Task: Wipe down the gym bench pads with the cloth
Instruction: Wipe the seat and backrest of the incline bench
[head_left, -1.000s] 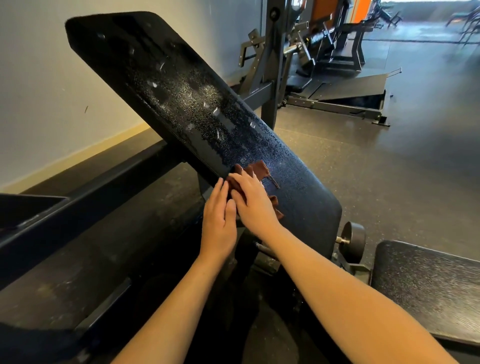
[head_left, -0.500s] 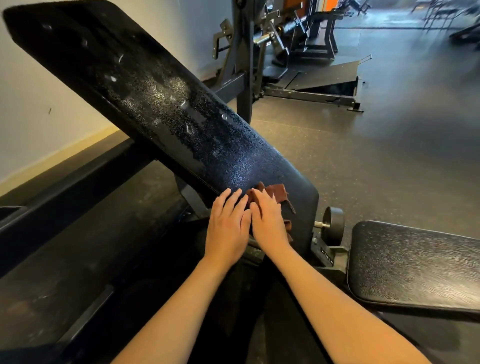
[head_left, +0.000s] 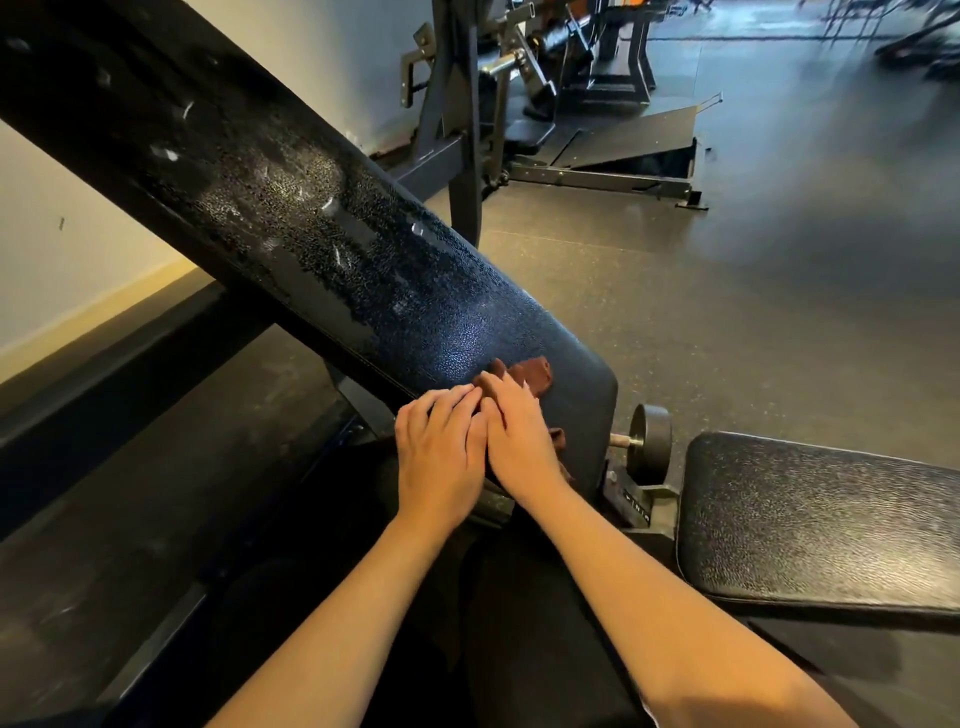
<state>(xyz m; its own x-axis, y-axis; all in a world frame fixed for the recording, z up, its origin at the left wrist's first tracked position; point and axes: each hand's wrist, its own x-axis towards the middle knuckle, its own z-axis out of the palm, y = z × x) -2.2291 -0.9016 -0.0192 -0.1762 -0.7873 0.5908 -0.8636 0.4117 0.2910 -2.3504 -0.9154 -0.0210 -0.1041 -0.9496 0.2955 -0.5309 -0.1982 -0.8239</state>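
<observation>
Left hand and right hand are lying flat, fingers straight, at the inclined pad's lower end, the right pressing the cloth, seemingly for firm wiping contact.

Back pad: black, inclined, top end up-left, lower end near centre. Upper and middle surface beaded with droplets; lower end dull. Brown cloth lies on the lower end, pressed flat under right hand. Left hand flat just beside it, touching it, at the pad's near edge. Seat pad: to the right, bare. Both stand on dark speckled floor.
</observation>
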